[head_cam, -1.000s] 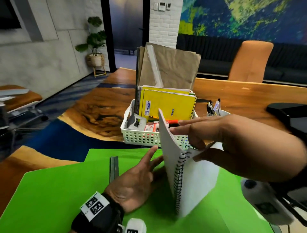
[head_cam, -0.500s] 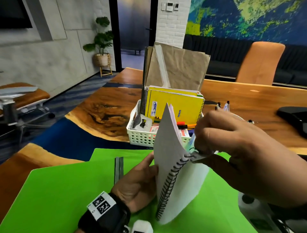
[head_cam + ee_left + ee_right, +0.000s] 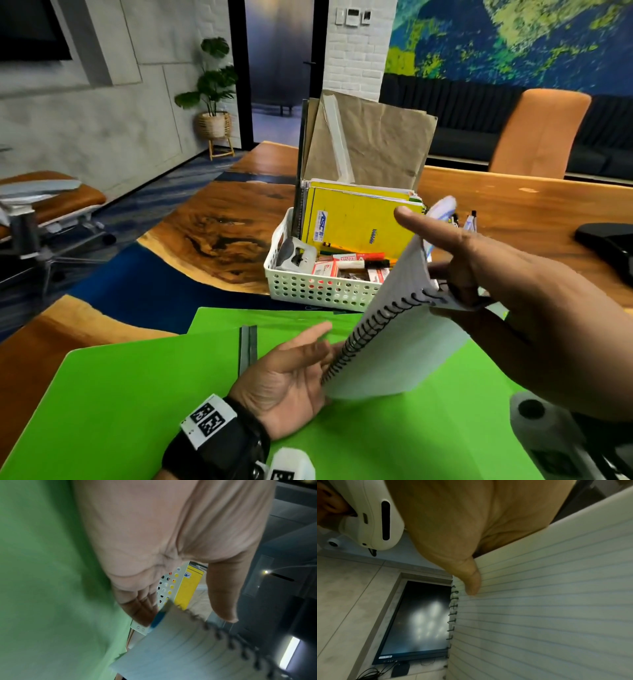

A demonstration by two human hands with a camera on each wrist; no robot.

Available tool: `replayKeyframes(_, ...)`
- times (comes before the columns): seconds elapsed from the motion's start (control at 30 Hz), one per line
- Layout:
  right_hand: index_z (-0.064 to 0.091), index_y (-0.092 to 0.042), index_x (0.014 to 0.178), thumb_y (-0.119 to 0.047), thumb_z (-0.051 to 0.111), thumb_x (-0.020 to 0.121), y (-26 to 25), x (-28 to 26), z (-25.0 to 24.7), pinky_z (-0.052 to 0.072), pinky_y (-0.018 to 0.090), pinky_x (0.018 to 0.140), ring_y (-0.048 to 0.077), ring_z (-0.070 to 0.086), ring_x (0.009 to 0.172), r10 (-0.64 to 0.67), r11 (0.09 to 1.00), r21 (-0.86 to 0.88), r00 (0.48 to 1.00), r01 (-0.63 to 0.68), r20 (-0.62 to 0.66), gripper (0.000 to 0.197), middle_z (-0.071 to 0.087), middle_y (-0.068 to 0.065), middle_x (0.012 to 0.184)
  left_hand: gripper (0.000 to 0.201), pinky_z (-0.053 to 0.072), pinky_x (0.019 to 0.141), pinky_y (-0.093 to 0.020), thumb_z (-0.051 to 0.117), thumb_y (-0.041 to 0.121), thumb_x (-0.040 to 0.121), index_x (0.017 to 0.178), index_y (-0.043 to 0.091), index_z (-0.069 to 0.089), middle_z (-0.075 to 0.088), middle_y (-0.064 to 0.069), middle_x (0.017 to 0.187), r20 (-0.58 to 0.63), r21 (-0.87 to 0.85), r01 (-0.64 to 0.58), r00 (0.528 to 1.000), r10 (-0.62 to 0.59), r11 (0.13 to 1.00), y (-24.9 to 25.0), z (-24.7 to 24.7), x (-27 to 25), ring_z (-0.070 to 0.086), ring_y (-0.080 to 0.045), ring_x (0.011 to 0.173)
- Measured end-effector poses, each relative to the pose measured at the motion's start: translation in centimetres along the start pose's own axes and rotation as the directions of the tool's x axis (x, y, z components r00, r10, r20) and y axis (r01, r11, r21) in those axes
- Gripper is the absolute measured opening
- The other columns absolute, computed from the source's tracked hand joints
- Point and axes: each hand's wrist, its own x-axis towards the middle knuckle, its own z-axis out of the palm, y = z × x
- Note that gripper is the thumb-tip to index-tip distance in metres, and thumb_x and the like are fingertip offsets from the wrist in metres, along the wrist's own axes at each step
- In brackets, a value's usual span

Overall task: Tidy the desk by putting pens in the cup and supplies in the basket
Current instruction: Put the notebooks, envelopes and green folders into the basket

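My right hand (image 3: 452, 291) pinches a white spiral notebook (image 3: 394, 346) near the top of its black coil and holds it tilted above the green mat (image 3: 137, 394). The index finger points out straight. In the right wrist view my thumb (image 3: 471, 582) presses on the lined page (image 3: 547, 615). My left hand (image 3: 308, 346) lies palm up on the mat, fingers straight, beside the notebook's lower coil end. The white perforated basket (image 3: 308, 291) stands just behind, holding yellow notebooks (image 3: 356, 222), brown envelopes, a hole punch and markers. Pens (image 3: 471, 221) show behind my right hand; their cup is hidden.
A metal ruler (image 3: 247, 346) lies on the mat left of my left hand. A black object (image 3: 609, 243) sits on the wooden table at the right edge. An orange chair (image 3: 537, 133) stands beyond the table.
My right hand has raised the notebook and tipped it over to the right, toward the basket. My left hand has stayed palm up on the mat.
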Motion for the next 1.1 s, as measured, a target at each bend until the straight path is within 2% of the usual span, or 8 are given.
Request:
replayKeyframes(0.1, 0.074, -0.027, 0.064, -0.031, 0.056, 0.100, 0.4, 0.5, -0.3, 0.046, 0.020, 0.064, -0.003, 0.071, 0.082, 0.054, 0.985, 0.168, 0.997, -0.045, -0.053, 0.041, 0.069, 0.020, 0.103, 0.081, 0.022, 0.121, -0.061, 0.069, 0.004, 0.090, 0.155, -0.002, 0.022, 0.035, -0.033, 0.155, 0.002, -0.004, -0.012, 1.000, 0.012, 1.000, 0.3, 0.2, 0.1, 0.031, -0.049, 0.145)
replayKeyframes(0.2, 0.067, -0.060, 0.097, -0.002, 0.045, 0.099, 0.3, 0.5, 0.5, 0.037, 0.011, 0.059, -0.020, 0.057, 0.066, 0.026, 0.998, 0.061, 0.995, -0.020, -0.098, 0.062, 0.074, -0.013, 0.100, 0.075, 0.020, 0.120, -0.063, 0.071, 0.007, 0.088, 0.150, -0.009, 0.031, 0.031, -0.037, 0.153, 0.091, 0.063, -0.028, 0.996, 0.022, 0.998, -0.1, 0.6, -0.1, 0.037, -0.048, 0.135)
replayKeyframes(0.27, 0.061, -0.073, 0.089, -0.030, 0.066, 0.093, 1.6, 0.1, 0.4, 0.047, 0.018, 0.079, 0.002, 0.065, 0.098, -0.053, 0.997, -0.050, 0.998, 0.051, -0.036, 0.044, 0.067, 0.009, 0.121, 0.065, 0.035, 0.115, -0.059, 0.067, 0.002, 0.089, 0.146, -0.012, 0.039, 0.040, -0.037, 0.148, 0.141, 0.069, -0.042, 0.989, 0.031, 0.997, -0.5, 1.4, -0.3, 0.047, -0.043, 0.129)
replayKeyframes(0.5, 0.045, -0.024, 0.087, -0.017, 0.062, 0.091, 3.0, -3.5, -1.0, 0.053, 0.024, 0.088, 0.002, 0.051, 0.131, -0.639, 0.602, -0.600, 0.768, 0.527, 0.034, 0.018, 0.057, -0.016, 0.136, 0.075, 0.056, 0.094, -0.054, 0.090, 0.000, 0.064, 0.133, 0.009, 0.063, 0.065, -0.021, 0.132, 0.045, -0.116, -0.274, 0.959, 0.281, 0.955, 0.4, 1.2, 0.2, 0.066, -0.038, 0.116)
replayKeyframes(0.6, 0.043, -0.029, 0.098, -0.046, 0.055, 0.088, 4.2, -0.5, -1.7, 0.049, 0.028, 0.066, 0.002, 0.063, 0.076, -0.598, 0.611, -0.704, 0.794, 0.362, -0.111, 0.023, 0.072, -0.008, 0.090, 0.059, 0.046, 0.103, -0.060, 0.091, 0.010, 0.065, 0.119, 0.020, 0.070, 0.067, -0.012, 0.133, -0.001, -0.152, -0.408, 0.911, 0.413, 0.900, 1.3, 0.8, 0.5, 0.058, -0.034, 0.130)
replayKeyframes(0.73, 0.053, -0.026, 0.112, -0.048, 0.067, 0.086, 7.3, 3.0, -3.0, 0.050, 0.032, 0.069, 0.019, 0.067, 0.082, -0.404, 0.627, -0.762, 0.905, 0.165, -0.137, 0.037, 0.069, -0.007, 0.093, 0.039, 0.053, 0.099, -0.051, 0.056, 0.017, 0.093, 0.130, 0.009, 0.066, 0.069, -0.014, 0.129, -0.147, -0.194, -0.485, 0.874, 0.463, 0.853, 2.7, 0.2, 0.5, 0.062, -0.030, 0.127)
replayKeyframes(0.9, 0.069, -0.011, 0.096, -0.017, 0.065, 0.093, 9.7, 4.5, -2.8, 0.061, 0.051, 0.075, 0.026, 0.073, 0.082, -0.130, 0.991, -0.061, 0.973, 0.120, -0.189, 0.008, 0.072, 0.018, 0.094, 0.047, 0.052, 0.100, -0.050, 0.050, 0.007, 0.093, 0.140, 0.007, 0.058, 0.062, -0.016, 0.138, -0.181, -0.132, -0.522, 0.849, 0.497, 0.843, 2.7, 0.2, 0.8, 0.062, -0.030, 0.127)
replayKeyframes(1.1, 0.067, -0.027, 0.125, -0.074, 0.041, 0.081, 10.4, 4.0, -0.6, 0.055, 0.058, 0.088, 0.035, 0.068, 0.108, 0.138, 0.809, 0.579, 0.990, -0.097, -0.027, 0.070, 0.072, 0.011, 0.117, 0.039, 0.041, 0.113, -0.050, 0.045, -0.016, 0.071, 0.086, -0.004, 0.079, 0.061, -0.018, 0.139, -0.087, 0.048, -0.469, 0.877, 0.472, 0.882, 1.7, 0.5, 0.9, 0.058, -0.032, 0.130)
